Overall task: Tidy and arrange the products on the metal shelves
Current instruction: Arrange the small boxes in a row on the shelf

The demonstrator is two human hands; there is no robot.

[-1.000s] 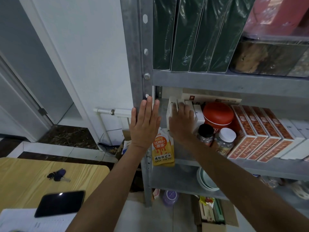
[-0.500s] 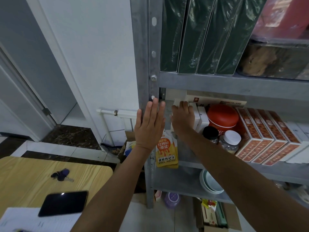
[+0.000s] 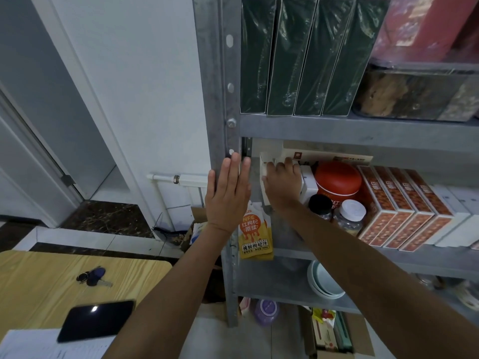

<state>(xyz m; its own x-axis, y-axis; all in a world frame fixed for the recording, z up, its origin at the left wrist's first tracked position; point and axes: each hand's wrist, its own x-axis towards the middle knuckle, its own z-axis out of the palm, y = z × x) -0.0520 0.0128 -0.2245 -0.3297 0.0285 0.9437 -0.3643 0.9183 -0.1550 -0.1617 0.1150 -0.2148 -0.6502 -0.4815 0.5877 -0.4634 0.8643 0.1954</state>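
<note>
Left hand: your left hand (image 3: 228, 195) is flat, fingers straight and close together. The palm lies against the front upright of the metal shelves (image 3: 215, 99), level with the middle shelf.
Right hand: your right hand (image 3: 283, 183) reaches into the middle shelf. Its fingers curl over the top of the white boxes (image 3: 309, 182) and the thumb presses the side of the leftmost one.
White boxes: they stand upright at the left end of the middle shelf, just beside a round red tin (image 3: 338, 180).
Pouch: a yellow and orange pouch (image 3: 255, 235) sits at the front left of the same shelf. Its lower end hangs over the shelf edge, just beside your left wrist.
Jars: a black-lidded jar (image 3: 320, 204) and a white-lidded jar (image 3: 352, 215) stand side by side in front of the tin.
Orange boxes: a row of orange-patterned boxes (image 3: 404, 211) lies packed together to the right of the jars.
Upper shelf: four dark green boxes (image 3: 298, 55) stand upright in clear wrap.
Lower shelf: a stack of pale bowls (image 3: 324, 282).
Table: the wooden table (image 3: 39, 281) at lower left holds keys (image 3: 93, 274) and a dark phone (image 3: 96, 320).
</note>
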